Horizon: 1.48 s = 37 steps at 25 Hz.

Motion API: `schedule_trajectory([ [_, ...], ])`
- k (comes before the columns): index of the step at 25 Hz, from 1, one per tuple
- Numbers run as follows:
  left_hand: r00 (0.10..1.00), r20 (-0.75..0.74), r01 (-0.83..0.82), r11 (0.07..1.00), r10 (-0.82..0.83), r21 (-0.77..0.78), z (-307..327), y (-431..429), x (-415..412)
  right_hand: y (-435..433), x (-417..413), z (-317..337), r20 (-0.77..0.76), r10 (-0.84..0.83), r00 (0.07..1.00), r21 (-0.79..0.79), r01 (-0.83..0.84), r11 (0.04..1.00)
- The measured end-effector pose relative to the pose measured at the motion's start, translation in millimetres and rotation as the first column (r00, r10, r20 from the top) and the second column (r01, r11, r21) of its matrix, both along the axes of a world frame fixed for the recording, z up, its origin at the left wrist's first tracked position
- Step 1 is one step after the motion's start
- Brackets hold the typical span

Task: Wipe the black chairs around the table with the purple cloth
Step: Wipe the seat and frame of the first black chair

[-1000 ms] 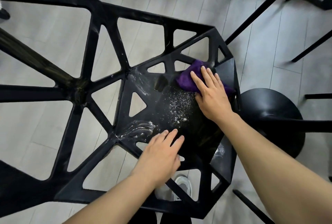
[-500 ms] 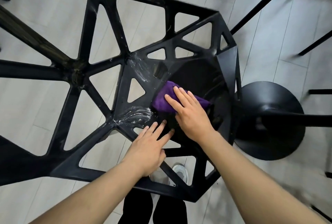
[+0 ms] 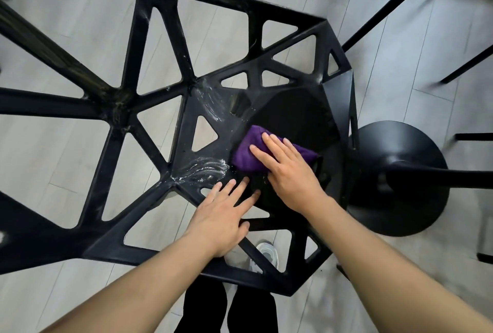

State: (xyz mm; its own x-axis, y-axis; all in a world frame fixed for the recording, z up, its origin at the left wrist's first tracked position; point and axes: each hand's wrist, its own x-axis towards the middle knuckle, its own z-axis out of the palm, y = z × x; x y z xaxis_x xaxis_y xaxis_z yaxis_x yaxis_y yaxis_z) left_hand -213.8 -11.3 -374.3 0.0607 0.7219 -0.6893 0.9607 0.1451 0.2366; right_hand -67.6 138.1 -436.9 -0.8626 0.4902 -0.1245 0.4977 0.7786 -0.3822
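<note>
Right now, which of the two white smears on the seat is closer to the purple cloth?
The lower smear, right beside the left edge of the purple cloth; the upper smear lies well clear of it.

Person, parts in view:

1. Left hand [image 3: 221, 215]: bare; nails cut short and plain.
2. Right hand [image 3: 290, 172]: bare; nails likewise short and plain.
3. Left forearm [image 3: 133, 287]: bare from the wrist back to the frame edge, below the left hand.
4. Right forearm [image 3: 386, 266]: bare from the wrist back to the frame edge, below and right of the right hand.
5. Trousers [image 3: 205, 308]: black, two legs, well below the left hand, between the forearms.
6. Shoe [image 3: 265, 254]: white and pale grey trainer, part only, just below and right of the left hand.
</note>
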Motion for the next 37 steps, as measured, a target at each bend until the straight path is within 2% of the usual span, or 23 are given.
schedule_trajectory([
  [2,1.0,-0.002,0.011,1.0,-0.011,-0.022,0.6,1.0,0.2,27.4,1.2,1.1,-0.019,-0.083,0.996,0.064,0.084,0.994],
  [5,1.0,-0.009,0.008,0.999,-0.008,-0.034,3.3,0.1,0.3,66.0,-19.8,4.8,-0.04,-0.409,0.912,0.037,0.41,0.911],
  [6,1.0,-0.024,0.001,0.999,-0.002,-0.033,7.1,0.4,0.2,66.4,-30.7,3.5,-0.041,-0.46,0.887,0.027,0.461,0.887],
  [7,0.999,-0.041,-0.022,0.999,0.02,-0.025,13.1,-0.9,-0.8,59.3,-41.0,1.1,-0.054,-0.453,0.89,0.019,0.454,0.891],
  [11,0.986,-0.125,-0.098,0.993,0.106,0.072,50.8,-35.3,-14.4,9.5,-52.2,-11.3,-0.062,-0.154,0.986,-0.059,0.151,0.987],
  [14,0.959,-0.242,-0.105,0.978,0.147,0.179,78.2,-74.4,-23.1,12.2,-52.3,-11.9,-0.068,-0.149,0.986,-0.093,0.143,0.985],
  [17,0.925,-0.338,-0.114,0.977,0.17,0.18,82.6,-86.6,-23.3,-2.4,-53.8,-7.1,-0.062,-0.173,0.983,-0.136,0.163,0.977],
  [21,0.893,-0.382,-0.176,0.965,0.24,0.196,77.1,-76.3,-17.0,-55.8,-13.0,2.3,-0.097,0.046,0.994,-0.198,-0.064,0.978],
  [23,0.891,-0.374,-0.182,0.957,0.258,0.228,76.6,-76.5,-15.5,-61.0,10.7,3.1,-0.087,0.027,0.996,-0.197,-0.044,0.979],
  [26,0.888,-0.357,-0.175,0.932,0.288,0.317,74.3,-79.1,-17.1,-55.3,-0.3,1.6,-0.057,-0.24,0.969,-0.203,0.225,0.953],
  [28,0.892,-0.343,-0.162,0.917,0.294,0.365,73.9,-80.5,-17.1,-50.1,-40.4,-2.9,-0.052,-0.308,0.95,-0.226,0.29,0.93],
  [31,0.894,-0.357,-0.116,0.908,0.272,0.403,76.4,-83.0,-20.8,-57.9,-103.8,-9.3,-0.116,-0.061,0.991,-0.273,0.027,0.962],
  [34,0.845,-0.431,-0.133,0.905,0.317,0.405,84.2,-86.5,-39.6,-66.3,-109.2,-10.6,-0.136,0.132,0.982,-0.262,-0.164,0.951],
  [36,0.798,-0.472,-0.175,0.893,0.376,0.414,88.4,-87.3,-54.0,-61.2,-82.5,-8.4,-0.105,0.194,0.975,-0.238,-0.214,0.947],
  [37,0.79,-0.472,-0.191,0.888,0.392,0.418,88.4,-87.6,-57.6,-56.8,-67.5,-6.6,-0.1,0.15,0.984,-0.239,-0.17,0.956],
])
